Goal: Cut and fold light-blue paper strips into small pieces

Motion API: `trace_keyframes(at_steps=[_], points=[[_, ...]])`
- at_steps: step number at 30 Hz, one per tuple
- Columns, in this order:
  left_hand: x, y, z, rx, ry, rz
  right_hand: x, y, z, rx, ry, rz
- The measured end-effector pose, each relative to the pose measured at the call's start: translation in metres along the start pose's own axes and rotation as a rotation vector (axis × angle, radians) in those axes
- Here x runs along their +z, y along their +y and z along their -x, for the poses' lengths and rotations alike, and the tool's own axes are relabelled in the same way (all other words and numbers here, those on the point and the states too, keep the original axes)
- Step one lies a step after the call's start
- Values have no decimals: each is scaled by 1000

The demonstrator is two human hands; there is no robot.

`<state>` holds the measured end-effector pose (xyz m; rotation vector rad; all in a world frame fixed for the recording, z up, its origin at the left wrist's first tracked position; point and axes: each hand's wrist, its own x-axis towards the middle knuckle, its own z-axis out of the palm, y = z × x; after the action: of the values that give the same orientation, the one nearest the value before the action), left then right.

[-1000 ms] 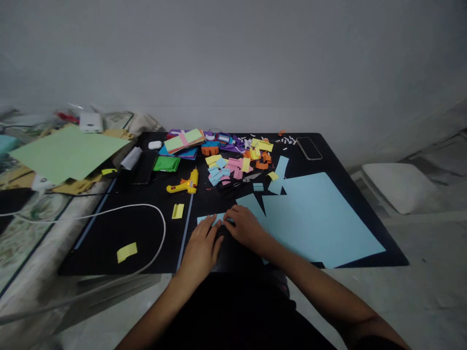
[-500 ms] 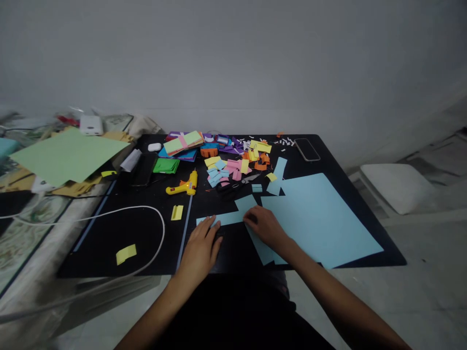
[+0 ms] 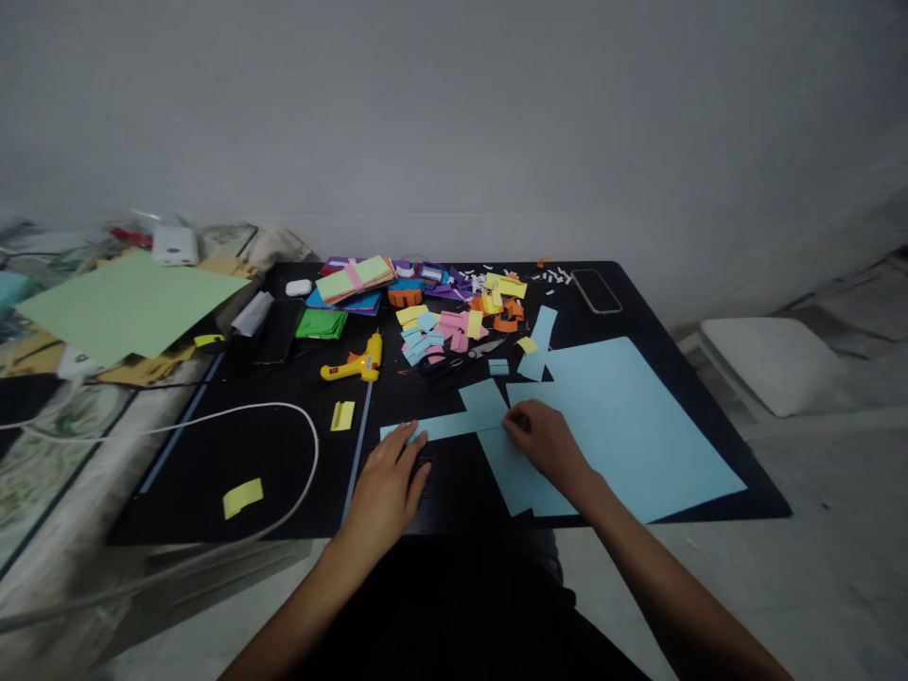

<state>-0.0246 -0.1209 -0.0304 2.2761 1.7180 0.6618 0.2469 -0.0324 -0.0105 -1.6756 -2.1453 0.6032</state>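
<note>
Closest to the tabletop's (image 3: 432, 501) front edge, left of centre, the left hand (image 3: 387, 473) lies flat with its fingers slightly spread over the left end of a blue strip (image 3: 446, 427). The right hand (image 3: 508, 423) has thumb and fingertips drawn close together at the strip's right end, above blue paper; whether they pinch the strip or only press it, I cannot tell.

For straight work along the strip, the left fingers had best bear down evenly, clear of the edge, while the right fingertips follow that edge with light, steady pressure; the loose paper beneath could slip and skew it.

Right of the hands, a blue sheet (image 3: 624, 426) reaches towards the front right corner. Beyond, nearer the back edge, lie the glue gun (image 3: 364, 361) and scissors (image 3: 472, 355).
</note>
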Motion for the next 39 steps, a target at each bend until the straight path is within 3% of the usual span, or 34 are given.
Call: trace_keyframes(at_steps=[6, 9, 12, 19, 30, 39], points=[[-7, 0, -10, 4, 23, -5, -2, -13, 2, -72, 143, -62], [-8, 6, -24, 0, 34, -4, 9, -26, 3, -161, 63, -140], [-4, 19, -41, -15, -52, -18, 24, -33, 3, -192, -14, -136], [10, 29, -64, -134, -162, 47, 34, -36, -2, -121, -99, -86], [-5, 13, -66, -225, -257, 177, 25, -42, -7, -76, -156, -95], [-19, -5, -51, -308, -235, 273, 23, -41, -8, -79, -167, -148]])
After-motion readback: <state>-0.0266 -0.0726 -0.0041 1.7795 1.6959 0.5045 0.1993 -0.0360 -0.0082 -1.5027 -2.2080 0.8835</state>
